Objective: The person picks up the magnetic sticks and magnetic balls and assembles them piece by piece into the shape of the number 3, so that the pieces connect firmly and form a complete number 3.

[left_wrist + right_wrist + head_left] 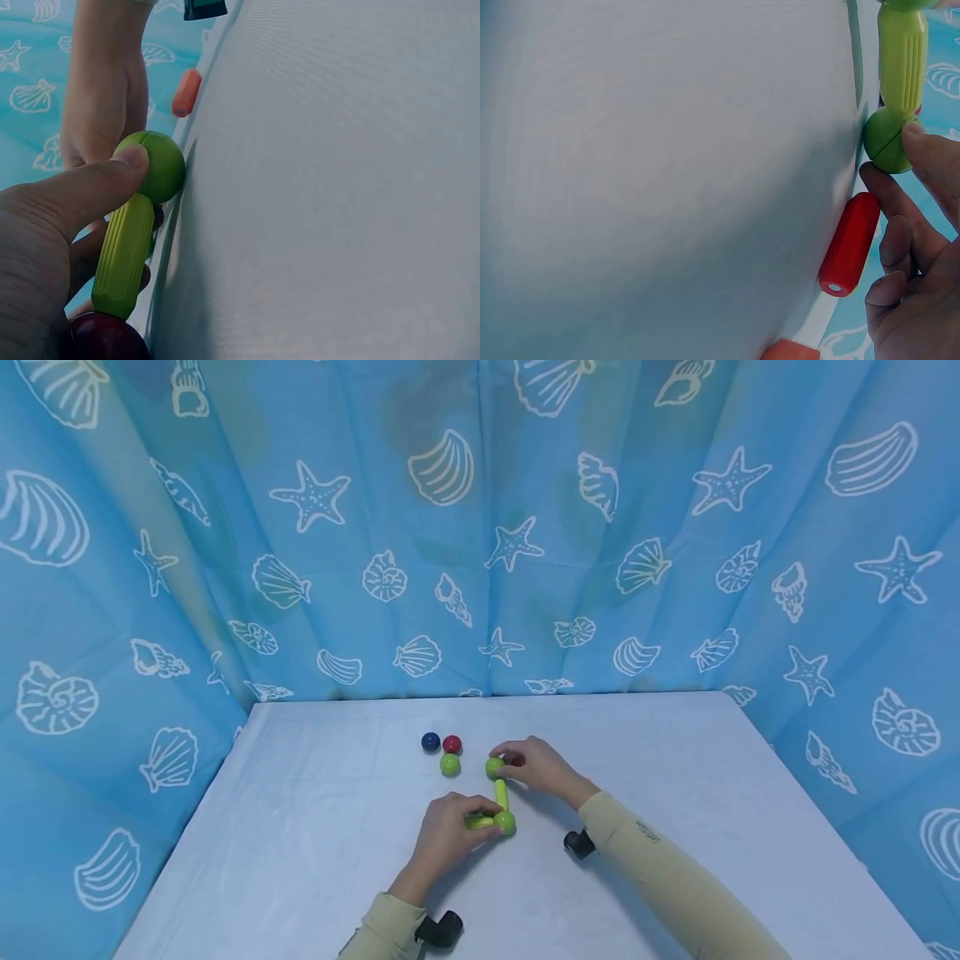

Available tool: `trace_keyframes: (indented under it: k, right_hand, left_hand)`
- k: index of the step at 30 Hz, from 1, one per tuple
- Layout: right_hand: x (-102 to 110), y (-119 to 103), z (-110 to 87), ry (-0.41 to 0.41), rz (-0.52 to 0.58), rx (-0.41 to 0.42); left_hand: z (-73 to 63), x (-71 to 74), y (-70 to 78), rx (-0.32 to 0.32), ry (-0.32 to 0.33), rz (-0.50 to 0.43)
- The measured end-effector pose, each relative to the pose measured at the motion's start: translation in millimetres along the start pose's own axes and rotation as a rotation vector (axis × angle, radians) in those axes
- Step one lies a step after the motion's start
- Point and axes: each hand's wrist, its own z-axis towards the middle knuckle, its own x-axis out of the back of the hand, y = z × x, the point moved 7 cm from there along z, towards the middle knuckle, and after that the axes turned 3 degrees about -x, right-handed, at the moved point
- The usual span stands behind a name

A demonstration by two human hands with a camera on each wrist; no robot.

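Green rod (478, 822) partly covered by gripping left hand (447, 828)

left hand (450, 828) is pinching right around mid counter (315, 835), right hand (546, 768) pinching too but closer to the far edge, spare fingers (896, 241) curled, forearm (667, 872) slanting in from the right.

Green balls (450, 765) and yellow-green rods (501, 794) — blue curtain (360, 502) with white shells (442, 468) and starfish (311, 496)

Soft shadows, dimmer wrist views
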Motion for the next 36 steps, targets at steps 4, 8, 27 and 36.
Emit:
trace_keyframes:
  k: [4, 8, 27, 36]
  right_hand:
    - [2.3, 3.3, -1.9, -0.004, -0.002, -0.019]
    - [3.0, 4.6, -3.5, -0.016, -0.003, -0.021]
    - [1.9, 4.1, -9.0, -0.057, 0.012, 0.021]
    - [1.7, 2.3, -9.6, -0.043, 0.027, 0.049]
  left_hand:
    - [-0.9, -0.8, -0.5, 0.014, -0.006, -0.005]
    - [-1.1, -0.5, -0.2, 0.013, -0.001, -0.005]
    - [-1.0, 2.1, 3.6, -0.009, 0.015, 0.002]
    - [-1.4, 1.9, 4.3, 0.002, 0.007, -0.006]
